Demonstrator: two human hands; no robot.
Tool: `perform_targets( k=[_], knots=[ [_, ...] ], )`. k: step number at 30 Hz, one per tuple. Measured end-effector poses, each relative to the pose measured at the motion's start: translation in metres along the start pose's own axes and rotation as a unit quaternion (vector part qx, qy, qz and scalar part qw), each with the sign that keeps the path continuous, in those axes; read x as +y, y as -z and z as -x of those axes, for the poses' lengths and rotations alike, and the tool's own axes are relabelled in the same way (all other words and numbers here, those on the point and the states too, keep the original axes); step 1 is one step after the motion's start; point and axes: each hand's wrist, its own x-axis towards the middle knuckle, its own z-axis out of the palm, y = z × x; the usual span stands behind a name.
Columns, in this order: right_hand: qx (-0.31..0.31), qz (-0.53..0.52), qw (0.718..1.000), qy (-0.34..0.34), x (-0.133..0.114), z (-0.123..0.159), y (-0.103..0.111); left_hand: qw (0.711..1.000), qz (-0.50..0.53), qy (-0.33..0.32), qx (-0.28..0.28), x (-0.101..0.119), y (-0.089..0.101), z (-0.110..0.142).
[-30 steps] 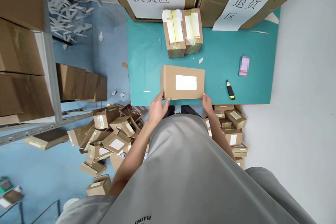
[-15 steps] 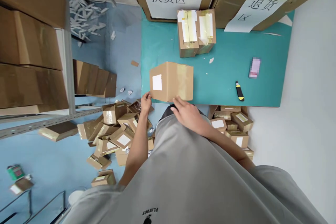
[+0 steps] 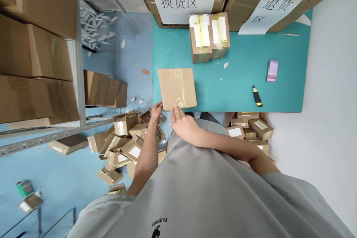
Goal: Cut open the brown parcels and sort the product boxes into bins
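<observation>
A brown cardboard box (image 3: 176, 88) lies on the near left corner of the teal table (image 3: 240, 81), its taped face up. My left hand (image 3: 156, 110) grips the box's near left corner with curled fingers. My right hand (image 3: 182, 123) rests at the box's near edge, fingers touching it close to the tape. A black and yellow utility knife (image 3: 257, 96) lies on the table to the right, away from both hands.
Two taped boxes (image 3: 208, 35) stand at the table's back, before two large cartons with white paper signs (image 3: 184, 0). Several small parcels (image 3: 125, 141) are piled on the blue floor at left and under the table at right (image 3: 251, 128). Shelving with cartons (image 3: 36, 63) stands left.
The box has been turned over leftward: its white label was on top, then on the left side, and now the taped face is up. My right hand moved left along the near edge.
</observation>
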Motion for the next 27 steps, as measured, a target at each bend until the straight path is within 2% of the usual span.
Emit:
perform_targets(
  k=[4, 7, 10, 12, 16, 18, 21, 24, 27],
  knots=[
    [0.059, -0.102, 0.993, -0.015, 0.063, 0.033, 0.005, 0.997, 0.027, 0.059, 0.034, 0.002, -0.008, -0.001],
    [0.141, -0.206, 0.967, -0.057, 0.116, 0.057, -0.004, 0.995, 0.054, 0.080, 0.030, 0.006, -0.016, 0.005],
    [0.231, -0.275, 0.922, -0.143, 0.166, 0.073, -0.028, 0.992, 0.083, 0.093, -0.035, 0.013, -0.032, 0.015],
    [0.263, -0.308, 0.893, -0.198, 0.198, 0.079, -0.048, 0.988, 0.086, 0.102, -0.072, 0.019, -0.046, 0.021],
    [0.243, -0.390, 0.842, -0.282, 0.253, 0.084, -0.082, 0.996, 0.005, 0.065, -0.062, 0.029, -0.074, 0.033],
    [0.234, -0.427, 0.823, -0.294, 0.271, 0.084, -0.091, 0.997, -0.038, 0.029, -0.062, 0.034, -0.082, 0.039],
    [0.283, -0.460, 0.795, -0.277, 0.279, 0.082, -0.088, 0.998, -0.038, -0.008, -0.053, 0.047, -0.085, 0.051],
    [0.336, -0.479, 0.775, -0.238, 0.275, 0.075, -0.066, 0.998, 0.008, -0.055, -0.025, 0.072, -0.083, 0.060],
    [0.357, -0.469, 0.779, -0.212, 0.269, 0.064, -0.035, 0.994, -0.003, -0.108, 0.000, 0.101, -0.081, 0.058]
  ],
)
